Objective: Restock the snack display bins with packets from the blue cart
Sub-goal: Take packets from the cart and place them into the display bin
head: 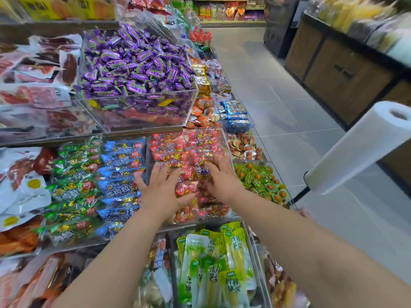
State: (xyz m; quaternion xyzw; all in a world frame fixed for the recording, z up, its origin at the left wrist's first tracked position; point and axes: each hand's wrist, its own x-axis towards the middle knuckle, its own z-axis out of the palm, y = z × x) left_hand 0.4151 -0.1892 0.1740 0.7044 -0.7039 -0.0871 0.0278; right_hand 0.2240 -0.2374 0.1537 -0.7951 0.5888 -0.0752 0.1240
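1. Floor: large pale-grey square tiles (278,103) with thin grout lines. They form an aisle running from near right to the far end.
2. Right of the aisle: long counter with brown wood-grain door panels in a black frame (338,72). Small dark handles on the doors. Stock on top is blurred.
3. Far end of the aisle: tall black boxy stand (279,27) on the floor, too dark for detail.
4. Left of that stand: back-wall shelving with pale yellow shelf edges (222,22), packed with coloured packs.
5. Near right: fat white roll of thin plastic bags (364,145), tilted, on a black bar holder (300,193) over the aisle.
6. Light: even and soft, with a faint sheen on the tiles.
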